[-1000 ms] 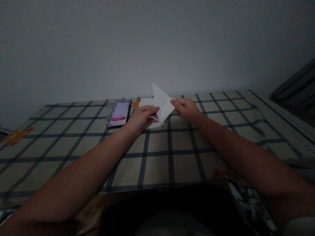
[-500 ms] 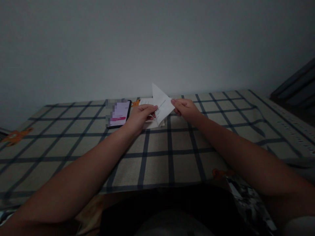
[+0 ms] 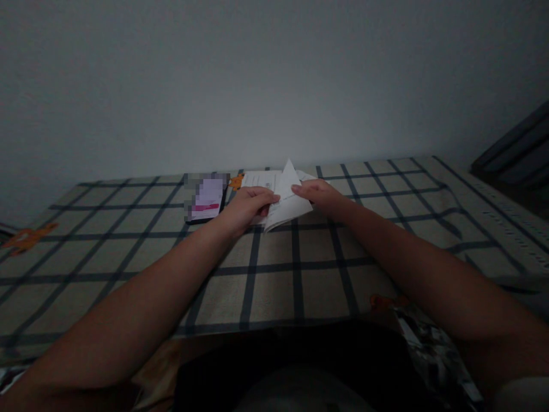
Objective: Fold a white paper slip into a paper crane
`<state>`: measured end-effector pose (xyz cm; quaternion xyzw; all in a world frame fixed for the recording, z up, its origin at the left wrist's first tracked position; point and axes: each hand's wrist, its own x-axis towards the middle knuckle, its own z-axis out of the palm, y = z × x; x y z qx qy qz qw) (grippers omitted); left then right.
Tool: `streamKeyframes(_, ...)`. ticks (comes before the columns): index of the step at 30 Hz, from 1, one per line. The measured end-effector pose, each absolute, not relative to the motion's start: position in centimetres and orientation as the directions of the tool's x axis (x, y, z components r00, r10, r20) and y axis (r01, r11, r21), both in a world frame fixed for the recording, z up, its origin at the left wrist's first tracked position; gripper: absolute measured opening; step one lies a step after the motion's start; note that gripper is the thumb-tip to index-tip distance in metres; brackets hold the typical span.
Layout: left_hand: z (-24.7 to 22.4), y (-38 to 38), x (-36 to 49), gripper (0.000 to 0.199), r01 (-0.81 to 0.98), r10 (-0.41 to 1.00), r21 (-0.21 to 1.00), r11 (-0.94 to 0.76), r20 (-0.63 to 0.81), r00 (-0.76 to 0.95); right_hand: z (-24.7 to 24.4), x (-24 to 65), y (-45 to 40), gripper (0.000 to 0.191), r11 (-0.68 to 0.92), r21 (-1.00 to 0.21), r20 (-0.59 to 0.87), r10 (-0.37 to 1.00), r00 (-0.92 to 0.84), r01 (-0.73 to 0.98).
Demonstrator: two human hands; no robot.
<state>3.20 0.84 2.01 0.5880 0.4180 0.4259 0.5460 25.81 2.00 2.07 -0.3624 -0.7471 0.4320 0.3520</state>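
Note:
A folded white paper [image 3: 288, 207] with a pointed top is held a little above the checked cloth, some printed text showing on it. My left hand [image 3: 254, 207] pinches its left side between thumb and fingers. On the right side, my right hand [image 3: 318, 193] grips it with the thumb on top; the fingers underneath are mostly hidden. Behind the folded piece lies another printed white sheet [image 3: 256, 179], partly covered by it and by my left hand.
A phone [image 3: 208, 197] with a lit, partly pixelated screen lies left of my left hand. The checked tablecloth [image 3: 274, 286] has orange figures on it. A grey wall [image 3: 274, 86] rises behind the table. Dark slats stand at the far right.
The folded paper has turned and come down, its point now further right and lower. My right hand has shifted its hold inward over the paper. My left hand has moved slightly right and down.

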Motion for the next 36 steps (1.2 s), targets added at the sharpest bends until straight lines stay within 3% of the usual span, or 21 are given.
streamKeyframes(10,2.2,0.6,3.7,0.030,-0.035,0.939,0.999,0.038,-0.024,0.343,2.5,26.1,1.8,0.049,0.289,-0.937,0.181,0.884,-0.430,0.199)
streamKeyframes(23,2.3,0.7,3.2,0.044,0.108,0.906,0.994,0.001,-0.047,0.421,2.8,26.3,1.9,0.045,0.280,-0.945,0.186,0.885,-0.427,0.170)
streamKeyframes(36,2.6,0.8,2.8,0.038,0.145,0.879,0.988,0.044,-0.108,0.464,3.4,26.5,1.9,0.045,0.270,-0.950,0.186,0.892,-0.412,0.156)
